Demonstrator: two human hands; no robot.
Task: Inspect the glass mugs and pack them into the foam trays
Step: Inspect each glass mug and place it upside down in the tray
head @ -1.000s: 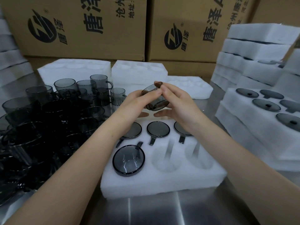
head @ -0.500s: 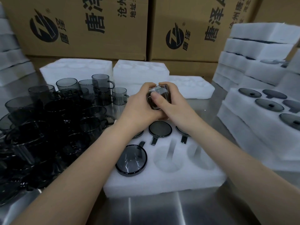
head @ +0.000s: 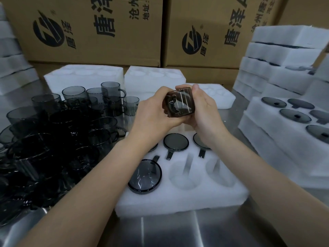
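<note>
A smoky glass mug point(head: 179, 102) lies on its side between both hands, above the far edge of the white foam tray point(head: 179, 200). My left hand point(head: 153, 111) grips its left end and my right hand point(head: 204, 111) cups its right side. The tray's back row holds mugs, two seen whole point(head: 175, 141) and one mostly hidden by my left wrist. One more mug point(head: 145, 176) sits in the front left pocket. Two front pockets point(head: 185, 174) are empty.
A dense crowd of loose smoky glass mugs point(head: 58, 132) fills the steel table on the left. Filled foam trays point(head: 292, 132) are stacked at right, empty foam trays point(head: 154, 79) lie behind, and cardboard boxes point(head: 89, 29) wall off the back.
The mug has been turned in my hands, from tilted with its opening down to lying sideways with its side and handle facing me. Both hands rose slightly.
</note>
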